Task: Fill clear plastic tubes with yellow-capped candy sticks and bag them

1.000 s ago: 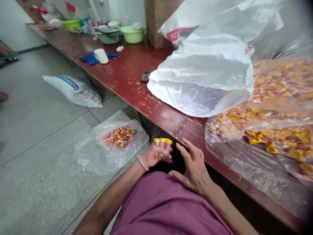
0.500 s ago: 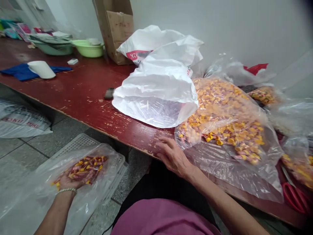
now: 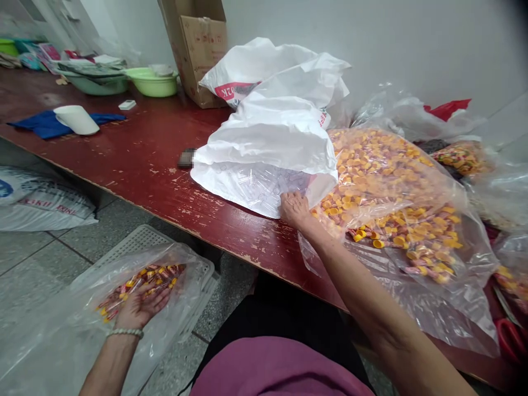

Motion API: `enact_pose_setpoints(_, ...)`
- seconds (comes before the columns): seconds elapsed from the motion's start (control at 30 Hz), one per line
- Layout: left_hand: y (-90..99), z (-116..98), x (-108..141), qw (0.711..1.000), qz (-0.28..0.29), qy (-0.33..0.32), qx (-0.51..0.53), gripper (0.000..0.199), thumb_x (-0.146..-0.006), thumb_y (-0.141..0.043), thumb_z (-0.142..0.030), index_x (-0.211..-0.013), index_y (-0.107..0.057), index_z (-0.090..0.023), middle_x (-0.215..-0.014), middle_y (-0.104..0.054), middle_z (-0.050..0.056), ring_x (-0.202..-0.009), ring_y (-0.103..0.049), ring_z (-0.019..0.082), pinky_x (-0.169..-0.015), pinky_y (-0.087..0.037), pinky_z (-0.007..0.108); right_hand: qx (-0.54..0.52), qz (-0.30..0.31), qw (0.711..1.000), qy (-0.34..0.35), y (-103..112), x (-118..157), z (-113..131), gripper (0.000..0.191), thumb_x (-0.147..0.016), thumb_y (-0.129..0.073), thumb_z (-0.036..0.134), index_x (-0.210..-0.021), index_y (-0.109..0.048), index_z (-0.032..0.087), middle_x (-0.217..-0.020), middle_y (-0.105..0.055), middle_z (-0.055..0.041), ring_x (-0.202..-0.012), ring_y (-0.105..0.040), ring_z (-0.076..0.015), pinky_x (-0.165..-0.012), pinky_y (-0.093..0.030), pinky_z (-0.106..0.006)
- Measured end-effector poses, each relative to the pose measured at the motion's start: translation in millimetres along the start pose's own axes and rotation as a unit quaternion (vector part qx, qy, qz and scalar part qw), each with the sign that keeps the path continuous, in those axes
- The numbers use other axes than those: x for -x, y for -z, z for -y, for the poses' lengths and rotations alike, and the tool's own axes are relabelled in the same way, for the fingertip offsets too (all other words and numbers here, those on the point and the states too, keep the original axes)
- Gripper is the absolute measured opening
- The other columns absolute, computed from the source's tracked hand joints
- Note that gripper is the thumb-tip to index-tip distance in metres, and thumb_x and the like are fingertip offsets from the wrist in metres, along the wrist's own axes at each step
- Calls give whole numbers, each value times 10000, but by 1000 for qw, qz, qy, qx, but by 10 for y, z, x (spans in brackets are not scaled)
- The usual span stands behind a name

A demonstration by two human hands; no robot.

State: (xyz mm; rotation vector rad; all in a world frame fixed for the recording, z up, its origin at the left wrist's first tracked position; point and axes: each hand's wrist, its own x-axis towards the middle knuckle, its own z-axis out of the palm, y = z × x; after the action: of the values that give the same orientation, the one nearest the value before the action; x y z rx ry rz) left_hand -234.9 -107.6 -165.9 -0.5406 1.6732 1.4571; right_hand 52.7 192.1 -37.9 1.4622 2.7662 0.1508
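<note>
My left hand (image 3: 142, 305) lies palm up with its fingers spread, over a clear plastic bag (image 3: 173, 324) at the lower left. Small yellow-ended pieces with dark red, patterned bodies (image 3: 142, 283) are heaped beside and behind its fingers. At the mouth of a white sack (image 3: 264, 132) on the table, my right hand (image 3: 293, 210) has its fingers bent in over the lower lip. The fingertips are hidden, so what they grip does not show. Clear tube-like pieces (image 3: 256, 184) lie inside the sack. Right of it, a large clear bag (image 3: 466, 264) holds many yellow-ended pieces (image 3: 383, 165).
The red table (image 3: 144, 165) has a worn front edge. On it are a cardboard box (image 3: 204, 55), a light green basin (image 3: 154, 85), a white cup-like object (image 3: 78, 120) on blue cloth and red-handled scissors (image 3: 511, 338). A white perforated crate (image 3: 136, 239) sits under the lower-left bag.
My right hand has moved from the table edge up to the white sack's mouth, its fingers now bent. My left hand has shifted slightly right, its palm now clear of the pieces.
</note>
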Motion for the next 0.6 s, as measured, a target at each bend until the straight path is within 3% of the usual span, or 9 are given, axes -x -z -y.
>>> enact_pose_setpoints(0.07, -194, 143, 180, 999, 37, 28, 0, 127, -675, -520, -23, -727, -525, -139, -642, -606, 43, -577, -630, 196, -558, -524, 345, -1, 5, 1000, 3, -22, 83, -23, 282, -856, -357, 115, -1083, -523, 91, -1080, -571, -189, -1040, -475, -291, -829, -389, -410)
enact_pose_setpoints(0.13, -399, 309, 440, 996, 85, 3, -4, 169, -659, -543, -33, -775, -527, -155, -637, -585, 10, -551, -608, 167, -556, -514, 311, -4, 9, 1000, 5, -32, 164, -66, 285, -858, -350, 105, -1094, -510, 106, -1074, -576, -177, -1021, -490, -283, -817, -395, -397)
enact_pose_setpoints(0.2, -613, 460, 759, 982, 158, -92, -44, 278, -645, -604, -66, -891, -546, -181, -690, -590, -12, -552, -591, 142, -557, -500, 277, -10, 10, 1000, 9, -37, 222, -109, 285, -869, -353, 127, -1113, -500, 119, -1090, -573, -168, -1017, -495, -278, -804, -404, -381)
enact_pose_setpoints(0.27, -853, 558, 1078, 937, 248, -211, -125, 322, -660, -669, -154, -962, -564, -193, -768, -597, -9, -613, -587, 131, -585, -488, 250, -15, 7, 1000, 11, -42, 254, -137, 290, -880, -355, 153, -1136, -489, 127, -1118, -561, -167, -1035, -486, -279, -803, -406, -376)
enact_pose_setpoints(0.33, -1134, 576, 1331, 867, 298, -339, -213, 252, -718, -638, -212, -966, -598, -193, -812, -600, 14, -711, -591, 151, -652, -490, 260, -19, 2, 1000, 10, -49, 268, -142, 301, -883, -354, 161, -1154, -481, 131, -1124, -555, -168, -1047, -479, -280, -812, -402, -381)
enact_pose_setpoints(0.37, -1292, 555, 1419, 822, 297, -420, -246, 236, -747, -604, -204, -983, -611, -200, -847, -604, 28, -768, -591, 162, -711, -487, 271, -22, -1, 1000, 10, -52, 272, -138, 307, -882, -353, 159, -1161, -480, 135, -1123, -554, -166, -1050, -477, -280, -816, -399, -385)
enact_pose_setpoints(0.47, -1790, 423, 1534, 651, 264, -643, -306, 335, -810, -454, -108, -1096, -595, -208, -1089, -574, 84, -1010, -550, 201, -913, -427, 315, -28, -12, 999, 13, -67, 290, -114, 308, -876, -354, 151, -1149, -498, 150, -1110, -556, -154, -1050, -474, -280, -821, -390, -392)
enact_pose_setpoints(0.53, -2087, 334, 1520, 533, 252, -722, -362, 427, -810, -383, -44, -1177, -547, -187, -1200, -527, 107, -1120, -486, 220, -982, -377, 346, -33, -20, 999, 17, -85, 307, -95, 293, -878, -353, 152, -1121, -516, 164, -1110, -553, -147, -1056, -469, -279, -823, -382, -397)
enact_pose_setpoints(0.6, -2306, 282, 1472, 442, 224, -738, -457, 448, -790, -375, -16, -1184, -533, -159, -1175, -538, 120, -1112, -466, 244, -959, -385, 374, -41, -27, 999, 18, -114, 325, -82, 286, -882, -349, 148, -1107, -523, 175, -1099, -558, -141, -1047, -474, -275, -823, -374, -400)
